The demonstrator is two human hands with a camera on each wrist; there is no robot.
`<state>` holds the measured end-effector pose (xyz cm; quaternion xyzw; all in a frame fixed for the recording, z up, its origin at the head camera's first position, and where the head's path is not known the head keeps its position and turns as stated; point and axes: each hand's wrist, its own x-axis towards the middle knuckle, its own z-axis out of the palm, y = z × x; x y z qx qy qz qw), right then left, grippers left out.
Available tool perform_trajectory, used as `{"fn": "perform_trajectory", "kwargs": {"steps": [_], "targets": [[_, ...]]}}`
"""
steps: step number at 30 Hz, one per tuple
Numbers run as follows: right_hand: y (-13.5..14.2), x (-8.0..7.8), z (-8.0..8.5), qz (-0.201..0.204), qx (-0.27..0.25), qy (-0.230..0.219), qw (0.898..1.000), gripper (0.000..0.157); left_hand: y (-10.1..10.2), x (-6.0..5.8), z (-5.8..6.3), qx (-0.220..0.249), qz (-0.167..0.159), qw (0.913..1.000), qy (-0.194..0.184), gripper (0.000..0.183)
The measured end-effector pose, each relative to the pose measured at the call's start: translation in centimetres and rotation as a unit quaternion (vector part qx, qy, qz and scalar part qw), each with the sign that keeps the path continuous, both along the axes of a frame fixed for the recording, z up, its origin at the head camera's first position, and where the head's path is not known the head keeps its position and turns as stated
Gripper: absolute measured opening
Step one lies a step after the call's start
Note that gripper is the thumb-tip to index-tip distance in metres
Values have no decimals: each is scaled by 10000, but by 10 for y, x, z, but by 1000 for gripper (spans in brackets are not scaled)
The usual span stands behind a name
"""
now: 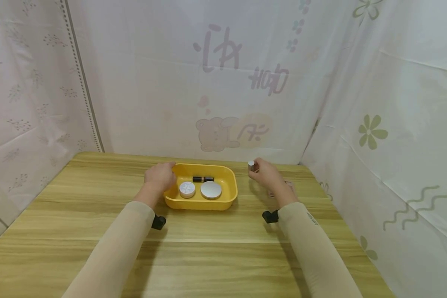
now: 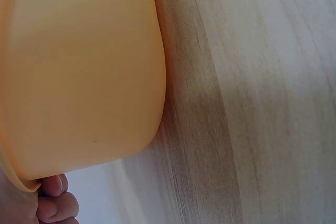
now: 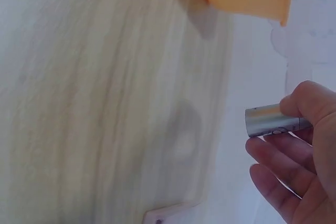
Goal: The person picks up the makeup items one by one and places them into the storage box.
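Note:
My left hand (image 1: pixel 159 175) grips the left rim of a yellow plastic basin (image 1: pixel 201 205), its fingers curled under the lip in the left wrist view. Inside the basin lie a small round white tin with a star pattern (image 1: pixel 187 189), a larger flat silver round tin (image 1: pixel 210 190) and a short black tube with a brownish band (image 1: pixel 203 179). To the right of the basin, my right hand (image 1: pixel 267 174) pinches a small silver cylinder (image 3: pixel 265 120) between thumb and fingers, held above the table. Part of the cylinder is hidden by the thumb and fingers.
A flat pinkish object (image 1: pixel 289 186) lies on the wooden table (image 1: pixel 216 256), partly covered by my right wrist. Patterned white curtains (image 1: pixel 152 82) hang behind the table and along both sides.

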<state>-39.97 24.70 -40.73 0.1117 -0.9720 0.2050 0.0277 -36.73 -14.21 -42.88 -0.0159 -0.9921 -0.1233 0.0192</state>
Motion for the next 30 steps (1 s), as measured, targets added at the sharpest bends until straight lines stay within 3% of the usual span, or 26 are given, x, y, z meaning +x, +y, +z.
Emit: {"fn": "perform_trajectory", "kwargs": {"steps": [7, 16, 30], "targets": [[-16, 4, 14, 121, -191, 29, 9997, 34, -1, -1, 0, -27, -30, 10000, 18, 54], [-42, 9, 30, 661, -528, 276, 9960, 36, 1, 0, 2, -25, -30, 10000, 19, 54], [-82, 26, 35, 1118, -139, 194, 9934, 32, 1, -1, 1, -31, 22, 10000, 28, 54]]}}
